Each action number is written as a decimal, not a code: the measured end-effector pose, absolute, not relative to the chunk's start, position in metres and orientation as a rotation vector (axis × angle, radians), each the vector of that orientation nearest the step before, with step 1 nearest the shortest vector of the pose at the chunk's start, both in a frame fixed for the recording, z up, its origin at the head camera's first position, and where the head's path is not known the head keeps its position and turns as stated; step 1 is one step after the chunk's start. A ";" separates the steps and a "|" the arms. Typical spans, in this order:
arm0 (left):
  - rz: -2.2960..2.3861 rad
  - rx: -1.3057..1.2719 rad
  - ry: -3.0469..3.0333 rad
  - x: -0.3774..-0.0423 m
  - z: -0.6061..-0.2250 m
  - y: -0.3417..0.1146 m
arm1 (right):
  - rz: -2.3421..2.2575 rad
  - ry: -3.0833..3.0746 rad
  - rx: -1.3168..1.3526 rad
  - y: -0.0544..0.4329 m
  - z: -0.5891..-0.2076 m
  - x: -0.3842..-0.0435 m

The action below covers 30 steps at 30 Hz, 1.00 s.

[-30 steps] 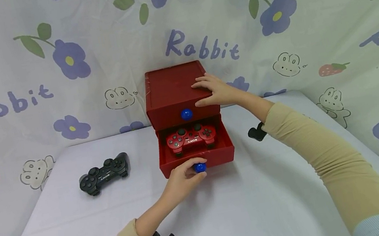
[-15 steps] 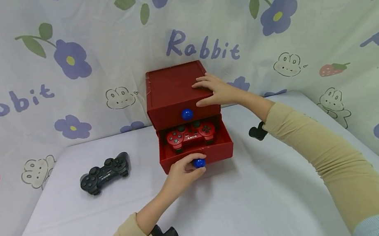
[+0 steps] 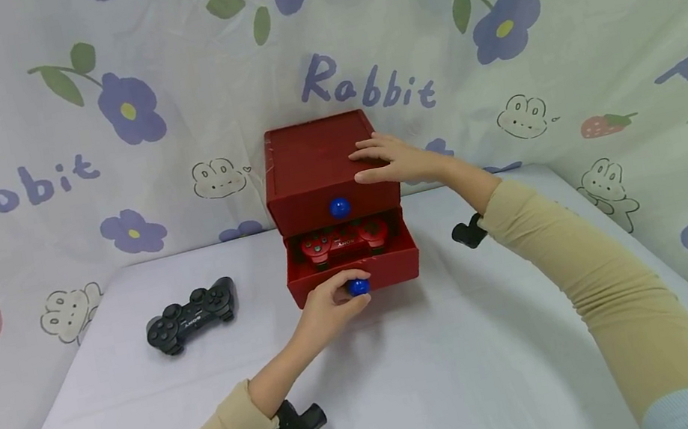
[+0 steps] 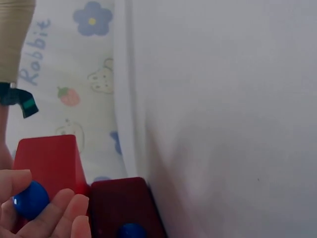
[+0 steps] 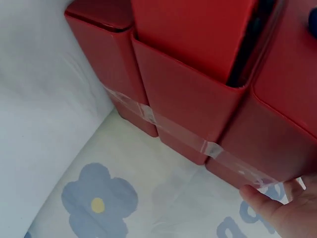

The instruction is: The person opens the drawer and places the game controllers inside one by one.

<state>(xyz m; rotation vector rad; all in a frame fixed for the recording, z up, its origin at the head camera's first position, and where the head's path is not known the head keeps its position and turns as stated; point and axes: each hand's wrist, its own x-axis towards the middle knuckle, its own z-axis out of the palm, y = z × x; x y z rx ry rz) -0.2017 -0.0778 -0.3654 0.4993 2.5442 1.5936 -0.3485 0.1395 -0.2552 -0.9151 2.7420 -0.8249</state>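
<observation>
In the head view, a red drawer box [image 3: 320, 150] stands near the back of the table. Its pulled-out drawer [image 3: 394, 269] holds a red game controller [image 3: 374, 229], partly hidden under the tier above. My left hand [image 3: 326, 310] pinches this drawer's blue knob [image 3: 359, 287] between thumb and fingers; the left wrist view shows the same knob [image 4: 30, 201] in the grip. My right hand [image 3: 403, 161] rests at the right edge of the box's top, fingers spread. Another blue knob [image 3: 340, 207] sits on the upper drawer. Below the open drawer, the left wrist view shows a closed lower drawer [image 4: 121, 206].
A black game controller [image 3: 192, 316] lies on the white tabletop [image 3: 473, 375], left of the box. Behind stands a printed cloth [image 3: 189, 104]. Clear tape [image 5: 181, 131] runs across the box's tiers. Black wrist mounts [image 3: 300, 423] stick out from the arms.
The drawer has slid partway inward with my left hand on its knob, and the red controller has gone farther under the upper tier. My right hand stays nearly in place.
</observation>
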 end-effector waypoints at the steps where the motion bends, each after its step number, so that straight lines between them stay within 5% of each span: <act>1: 1.596 0.496 2.543 -0.203 -0.366 -0.078 | -0.827 2.735 -0.912 0.140 -0.254 -0.348; 30: 1.520 0.504 2.506 -0.227 -0.365 -0.082 | -0.956 2.545 -0.769 0.144 -0.247 -0.365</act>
